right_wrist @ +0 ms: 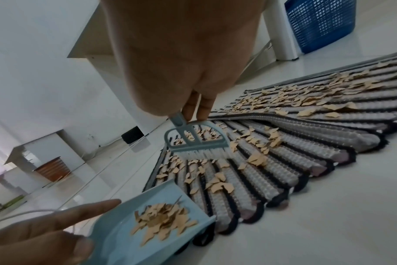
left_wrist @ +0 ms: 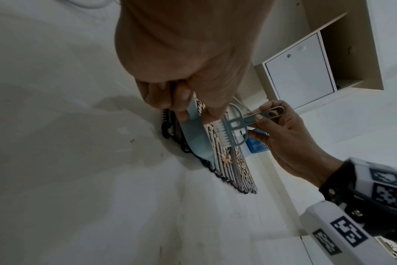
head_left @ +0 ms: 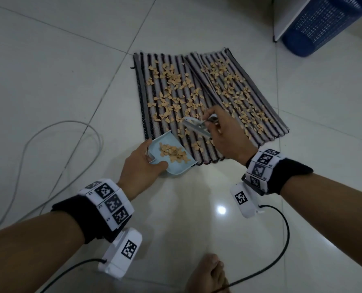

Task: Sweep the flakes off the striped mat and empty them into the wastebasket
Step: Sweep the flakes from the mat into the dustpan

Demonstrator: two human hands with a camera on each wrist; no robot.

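Many tan flakes (head_left: 197, 89) lie scattered over the striped mat (head_left: 268, 115), which is spread on the tiled floor (head_left: 49, 70) with a raised fold running down its middle; the flakes cover most of both halves, thinning toward the near edge. A small pile of the same flakes (right_wrist: 163, 220) sits inside the pale blue dustpan (head_left: 182, 168), whose open lip touches the mat's near left corner. The left hand (head_left: 141, 166) grasps the dustpan from its rear, thumb curled over the back rim while one finger stretches along the side wall, as the right wrist view shows. Just beyond the pan, over the near part of the mat, the right hand (head_left: 224, 134) pinches the looped handle of a small blue-grey brush (right_wrist: 195, 141) between thumb and fingers; its white bristles point down at the mat and flakes lie right at their tips, though whether they press into the weave cannot be told. The blue mesh wastebasket (head_left: 323, 24) stands well apart from both grips, past the mat's far right corner, beside a white cabinet (left_wrist: 301, 71). A pale cable (head_left: 55, 132) curves across the floor to the left, and a bare foot (head_left: 209, 273) shows at the bottom edge
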